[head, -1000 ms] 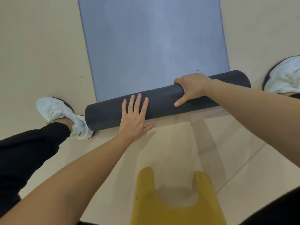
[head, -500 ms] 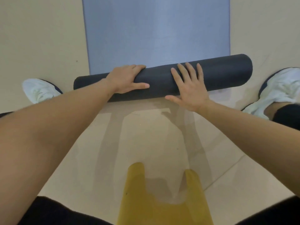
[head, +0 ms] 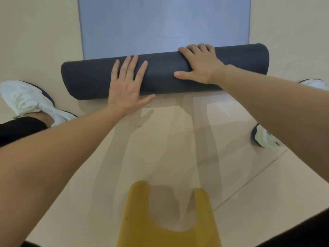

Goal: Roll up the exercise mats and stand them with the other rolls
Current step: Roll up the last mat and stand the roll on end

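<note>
1. The step in hand looks like the rolling itself. The exercise mat (head: 163, 24) is partly wound into a dark roll (head: 85, 81) lying on the floor (head: 35, 32), and a flat blue-grey stretch runs away beyond both hands.
2. The left hand (head: 124, 86) lies flat on the roll with fingers straight and spread and the heel of the palm hanging off the near side. It's pressing, not grasping.
3. The right hand (head: 201, 66) is wrapped over the top of the roll, fingers curled down the far side and thumb on the near face, so this one actually has hold of it.
4. Both hands sit toward the middle, and each end of the roll sticks out well past the hand on its side (the right end looks a bit further forward, though that could be the wide lens).
5. My guess for the next move: shove forward from the left palm while the right takes a fresh hold, with even pressure so the winding is tight and the edges line up.
6. No other rolls are in view, so standing it up comes later.
</note>
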